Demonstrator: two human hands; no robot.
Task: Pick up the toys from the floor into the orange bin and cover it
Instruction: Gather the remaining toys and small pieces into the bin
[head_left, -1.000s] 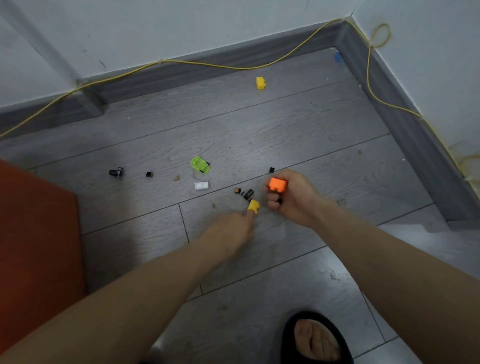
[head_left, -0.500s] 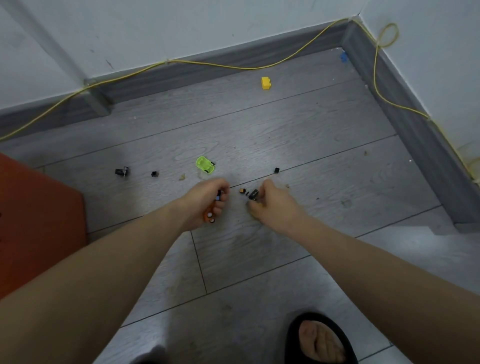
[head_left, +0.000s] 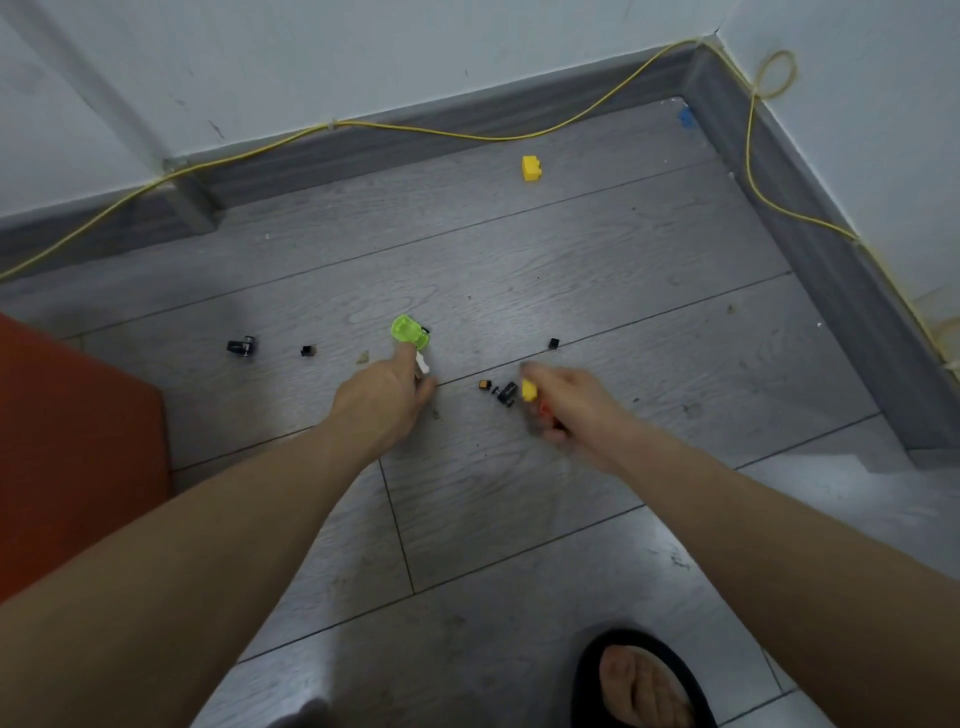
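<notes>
Left hand reaches over the grey floor with its forefinger stretched to the green car, the fingertip touching or just short of its near edge. A white piece shows just beside that finger; whether the other fingers pinch it cannot be told, so the grip of this hand stays unclear.

At the far left edge sits the orange bin, only partly in view. Between it and the left hand lie a black wheel part and a small black cube, well apart from each other.

Right of the left hand, a tiny orange-and-black bit and a black part lie on the floor just beside the right hand. That hand is blurred; its fingers curl round a yellow piece, and something orange-red shows under the palm.

Beyond it lies another black cube. Far back, near the skirting, rest a yellow brick and a blue scrap in the corner. A yellow cable runs along the wall. A sandalled foot stands at the lower right.
</notes>
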